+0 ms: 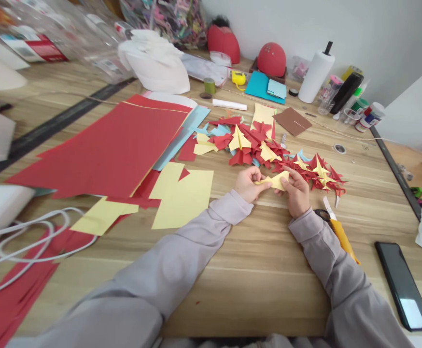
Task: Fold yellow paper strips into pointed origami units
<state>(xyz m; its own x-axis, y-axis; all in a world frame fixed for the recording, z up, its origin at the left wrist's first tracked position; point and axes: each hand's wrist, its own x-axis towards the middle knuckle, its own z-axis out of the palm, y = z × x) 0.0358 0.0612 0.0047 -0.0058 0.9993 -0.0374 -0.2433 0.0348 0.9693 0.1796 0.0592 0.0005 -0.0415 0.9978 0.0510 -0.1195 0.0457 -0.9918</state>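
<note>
A small folded piece of yellow paper (279,181) is pinched between both hands above the wooden table. My left hand (249,184) grips its left end with thumb and fingers. At its right end, my right hand (296,193) presses it between thumb and fingers. Just beyond the hands lies a pile of red, yellow and blue folded paper pieces (240,140), some shaped like small planes. A smaller cluster of pointed red and yellow folded pieces (319,173) sits to the right. Cut yellow sheets (185,198) lie left of my left hand.
Large red sheets (117,145) cover the left side. Yellow-handled scissors or a cutter (343,241) lie beside my right forearm, and a phone (402,285) farther right. A white cable (48,217) loops at left. Bottles and jars (370,116) stand at the back right.
</note>
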